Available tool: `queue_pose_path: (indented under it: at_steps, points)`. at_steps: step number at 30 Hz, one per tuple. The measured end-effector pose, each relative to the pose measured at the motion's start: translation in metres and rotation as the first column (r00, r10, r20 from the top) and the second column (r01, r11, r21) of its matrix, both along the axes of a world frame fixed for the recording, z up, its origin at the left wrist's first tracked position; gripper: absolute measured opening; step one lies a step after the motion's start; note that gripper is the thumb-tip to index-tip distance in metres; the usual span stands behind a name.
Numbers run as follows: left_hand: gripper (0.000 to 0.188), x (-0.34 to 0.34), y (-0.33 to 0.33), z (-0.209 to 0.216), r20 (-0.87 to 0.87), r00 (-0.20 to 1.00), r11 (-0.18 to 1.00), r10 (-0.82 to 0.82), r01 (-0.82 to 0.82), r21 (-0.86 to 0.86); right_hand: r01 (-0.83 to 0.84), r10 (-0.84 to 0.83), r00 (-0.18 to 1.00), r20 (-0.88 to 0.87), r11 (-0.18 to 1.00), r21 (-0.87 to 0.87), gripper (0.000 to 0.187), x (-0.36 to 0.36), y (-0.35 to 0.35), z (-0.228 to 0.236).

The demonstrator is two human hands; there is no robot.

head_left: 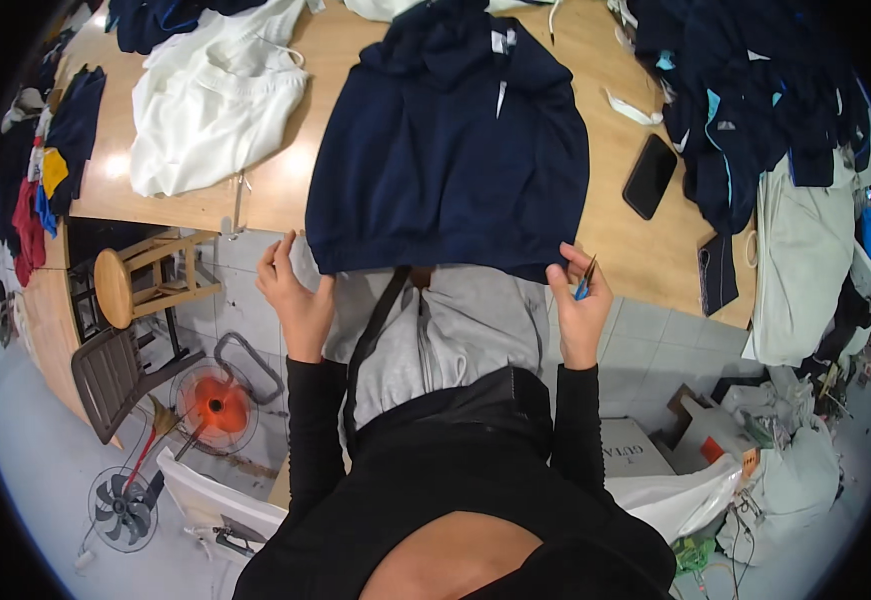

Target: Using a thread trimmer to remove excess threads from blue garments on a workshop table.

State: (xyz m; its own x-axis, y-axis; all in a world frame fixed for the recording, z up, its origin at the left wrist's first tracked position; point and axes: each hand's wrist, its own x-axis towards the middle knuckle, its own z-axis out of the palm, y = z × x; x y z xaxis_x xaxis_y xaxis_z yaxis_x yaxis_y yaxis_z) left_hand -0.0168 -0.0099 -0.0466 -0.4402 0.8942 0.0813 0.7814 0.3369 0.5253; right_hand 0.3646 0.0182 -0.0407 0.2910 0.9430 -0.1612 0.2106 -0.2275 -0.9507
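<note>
A navy sweatshirt (446,170) lies spread on the wooden table (276,200), its hem hanging just over the near edge. My left hand (298,300) is at the hem's left corner, fingers apart and thumb close to the fabric; whether it touches is unclear. At the right corner, the thumb of my right hand (582,310) meets the hem. That hand also holds a small pair of thread snips (584,290) with blue on them, pointed tip upward. White labels (502,41) show near the top of the sweatshirt.
White trousers or shorts (221,110) lie to the left. At right are a black phone (650,177), a pile of dark garments (736,110) and a dark fabric strip (718,275). A wooden stool (114,288), a folding chair (106,385) and fans (218,405) stand at lower left.
</note>
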Motion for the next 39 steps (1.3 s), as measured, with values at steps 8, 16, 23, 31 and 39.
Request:
queue_pose_path:
  at_steps: [8, 16, 23, 31, 39]
  points:
    - [0.061, 0.001, 0.004, 0.016, 0.678, 0.734, 0.998, 0.043, -0.062, 0.003, 0.142, -0.134, 0.982, 0.132, 0.989, -0.052, 0.015, 0.019, 0.026, -0.013]
    - [0.044, 0.006, 0.015, 0.001, 0.788, 0.602, 0.979, 0.129, -0.203, -0.005, 0.033, -0.089, 0.955, 0.283, 0.980, 0.196, 0.016, 0.022, 0.063, -0.047]
    - [0.042, 0.059, 0.032, 0.040, 0.192, 0.974, 0.964, -0.118, 0.066, 0.258, 0.062, -0.130, 0.950, 0.285, 0.970, 0.237, 0.018, 0.021, 0.059, -0.050]
    - [0.042, 0.131, 0.025, 0.042, 0.180, 0.719, 0.739, -0.672, 0.636, 0.222, 0.054, -0.148, 0.945, 0.291, 0.950, 0.308, 0.013, 0.013, 0.060, -0.057]
    - [0.037, 0.095, 0.026, 0.039, 0.328, 0.629, 0.709, -0.705, 0.601, 0.370, 0.069, -0.159, 0.927, 0.339, 0.963, 0.262, 0.014, 0.018, 0.059, -0.059]
